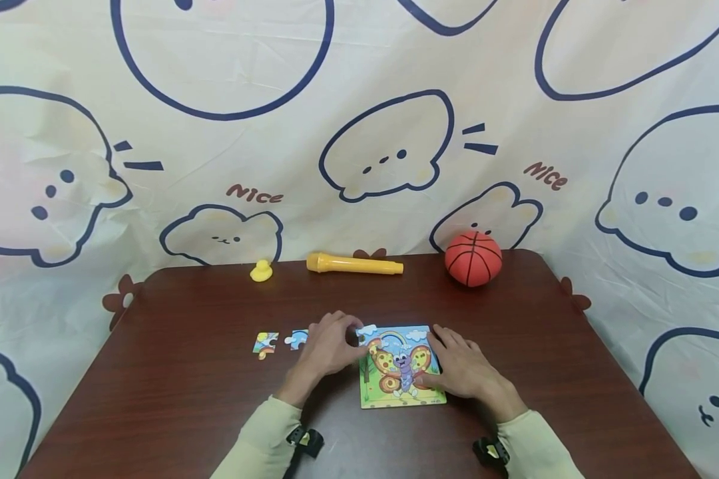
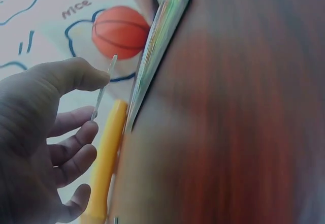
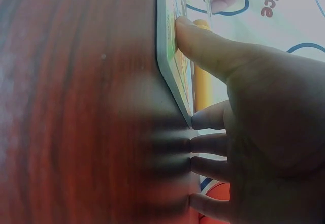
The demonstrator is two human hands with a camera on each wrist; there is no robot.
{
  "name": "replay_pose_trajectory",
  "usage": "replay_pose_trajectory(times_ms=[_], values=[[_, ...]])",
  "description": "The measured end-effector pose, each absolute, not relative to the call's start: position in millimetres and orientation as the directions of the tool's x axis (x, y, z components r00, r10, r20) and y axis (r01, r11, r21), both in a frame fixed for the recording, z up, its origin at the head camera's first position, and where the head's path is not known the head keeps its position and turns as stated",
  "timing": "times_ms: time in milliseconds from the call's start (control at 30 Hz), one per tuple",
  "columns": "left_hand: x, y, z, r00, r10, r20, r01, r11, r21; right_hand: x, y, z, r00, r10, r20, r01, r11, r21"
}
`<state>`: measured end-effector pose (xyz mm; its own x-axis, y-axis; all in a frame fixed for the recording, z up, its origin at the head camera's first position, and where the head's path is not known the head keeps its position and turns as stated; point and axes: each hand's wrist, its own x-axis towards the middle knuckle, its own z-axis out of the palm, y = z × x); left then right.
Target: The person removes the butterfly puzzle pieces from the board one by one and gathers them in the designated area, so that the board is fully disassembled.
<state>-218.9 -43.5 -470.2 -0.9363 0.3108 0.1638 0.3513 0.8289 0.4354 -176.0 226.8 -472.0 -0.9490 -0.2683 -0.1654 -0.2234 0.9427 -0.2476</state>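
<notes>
My left hand pinches a thin jigsaw piece between thumb and fingers. The piece is edge-on in the left wrist view, raised above the board. A square jigsaw board with a butterfly picture lies flat on the table. At its right side rests my right hand. In the right wrist view the right thumb presses on the board's face, while the extended fingers reach along its edge and the tabletop. Left of the left hand lie two loose jigsaw pieces, a yellow-and-blue one and a blue one partly hidden by that hand.
Along the back edge of the brown table are a yellow rubber duck, a yellow toy microphone and a red toy basketball. A cartoon-printed cloth hangs behind the table.
</notes>
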Motion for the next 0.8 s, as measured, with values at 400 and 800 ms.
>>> replay_pose_trajectory(times_ms=[400, 800], values=[[-230, -83, -476, -0.965, 0.241, 0.105, 0.262, 0.85, 0.457, -176, 227, -472, -0.95, -0.271, -0.158, -0.227, 0.941, -0.249], [-233, -95, -478, -0.968, 0.242, 0.069, 0.248, 0.87, 0.425, -176, 227, -473, -0.948, -0.267, -0.171, -0.221, 0.943, -0.247]])
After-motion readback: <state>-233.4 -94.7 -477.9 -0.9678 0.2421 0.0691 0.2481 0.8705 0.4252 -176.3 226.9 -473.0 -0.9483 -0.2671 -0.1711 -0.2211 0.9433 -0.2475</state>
